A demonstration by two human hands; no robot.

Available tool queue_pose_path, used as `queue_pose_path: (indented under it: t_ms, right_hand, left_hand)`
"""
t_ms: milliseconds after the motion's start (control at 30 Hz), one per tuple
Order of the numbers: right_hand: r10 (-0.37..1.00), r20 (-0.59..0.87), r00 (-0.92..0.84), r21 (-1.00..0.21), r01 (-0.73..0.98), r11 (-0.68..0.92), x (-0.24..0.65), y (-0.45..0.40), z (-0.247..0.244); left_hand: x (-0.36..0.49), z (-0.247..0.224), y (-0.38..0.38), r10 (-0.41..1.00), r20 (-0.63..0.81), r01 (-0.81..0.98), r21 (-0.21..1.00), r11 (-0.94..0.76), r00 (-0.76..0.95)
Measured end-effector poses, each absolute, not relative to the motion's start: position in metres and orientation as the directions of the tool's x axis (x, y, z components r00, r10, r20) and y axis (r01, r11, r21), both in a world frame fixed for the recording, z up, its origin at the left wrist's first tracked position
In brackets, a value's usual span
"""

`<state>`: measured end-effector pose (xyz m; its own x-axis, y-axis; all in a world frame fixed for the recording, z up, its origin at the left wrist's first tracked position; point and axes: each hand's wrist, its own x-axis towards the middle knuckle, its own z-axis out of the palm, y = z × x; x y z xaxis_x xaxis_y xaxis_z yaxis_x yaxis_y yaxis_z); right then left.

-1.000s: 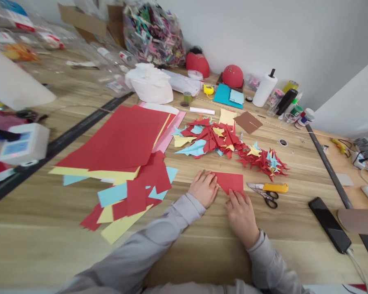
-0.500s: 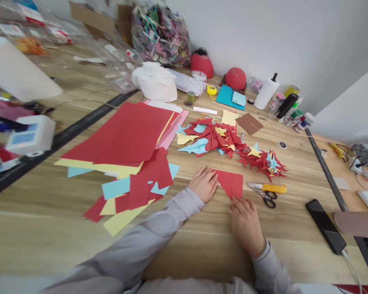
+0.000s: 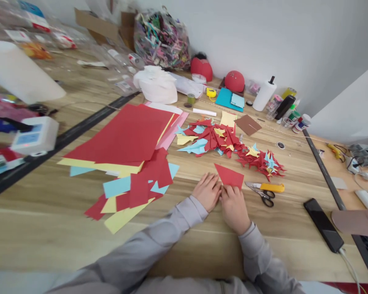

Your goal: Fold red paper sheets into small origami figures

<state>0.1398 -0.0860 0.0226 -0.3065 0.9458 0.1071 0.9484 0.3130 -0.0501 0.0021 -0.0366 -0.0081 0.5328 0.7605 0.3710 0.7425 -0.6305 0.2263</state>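
Note:
A folded sheet of red paper [image 3: 231, 174] lies on the wooden table in front of me, its pointed corner facing up and left. The fingers of my right hand [image 3: 235, 208] are curled and press on its lower edge. Beside it, my left hand [image 3: 207, 192] holds the lower left end of the paper, the fingertips of both hands nearly touching. The fingers cover that lower edge, so the crease there is hidden. Just right of the paper lie a yellow-handled utility knife [image 3: 272, 187] and black-handled scissors [image 3: 267, 197].
Left of my hands are large red sheets [image 3: 119, 130] and cut red, blue and yellow pieces [image 3: 116, 187]. Beyond the hands spreads a pile of folded paper shapes [image 3: 213, 136]. A phone [image 3: 323, 224] with a cable lies at the right, near a tape roll [image 3: 281, 145].
My right hand has moved left and up along the paper's lower edge, closer to my left hand. The paper has turned slightly, and its lower part is now under my fingers.

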Motion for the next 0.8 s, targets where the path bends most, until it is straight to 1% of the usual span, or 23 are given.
queue_pose_path:
  t_ms: [67,200,267,300,367,467,567,667,800]
  right_hand:
    - [0.941,0.121,-0.315,-0.111,0.938,0.328,0.141,-0.084,0.022]
    - [0.923,0.177,-0.343,-0.297,0.875,0.382,0.146,-0.079,0.018]
    - [0.915,0.211,-0.345,-0.342,0.851,0.399,0.147,-0.077,0.014]
    - [0.913,0.228,-0.338,-0.339,0.852,0.4,0.147,-0.076,0.012]
    - [0.915,0.256,-0.313,-0.291,0.877,0.382,0.148,-0.075,0.008]
    - [0.917,0.256,-0.307,-0.225,0.903,0.365,0.147,-0.075,0.007]
    - [0.915,0.225,-0.335,-0.263,0.883,0.388,0.148,-0.075,0.007]
    - [0.915,0.231,-0.331,-0.304,0.869,0.391,0.149,-0.074,0.007]
    - [0.923,0.243,-0.298,-0.253,0.899,0.357,0.149,-0.074,0.004]
  left_hand:
    - [0.006,-0.007,-0.041,0.776,0.377,0.757,0.238,-0.609,0.506]
    - [0.006,-0.005,-0.037,0.768,0.378,0.746,0.241,-0.621,0.517]
    - [0.005,-0.004,-0.033,0.765,0.377,0.74,0.244,-0.626,0.523]
    - [0.005,-0.003,-0.032,0.764,0.378,0.739,0.246,-0.627,0.522]
    - [0.004,-0.003,-0.031,0.76,0.378,0.737,0.239,-0.632,0.529]
    - [0.004,-0.002,-0.031,0.755,0.367,0.74,0.214,-0.637,0.544]
    - [0.006,-0.002,-0.031,0.76,0.357,0.744,0.215,-0.633,0.543]
    - [0.008,-0.003,-0.031,0.759,0.356,0.737,0.228,-0.636,0.545]
    - [0.009,-0.004,-0.03,0.744,0.349,0.724,0.216,-0.655,0.569]
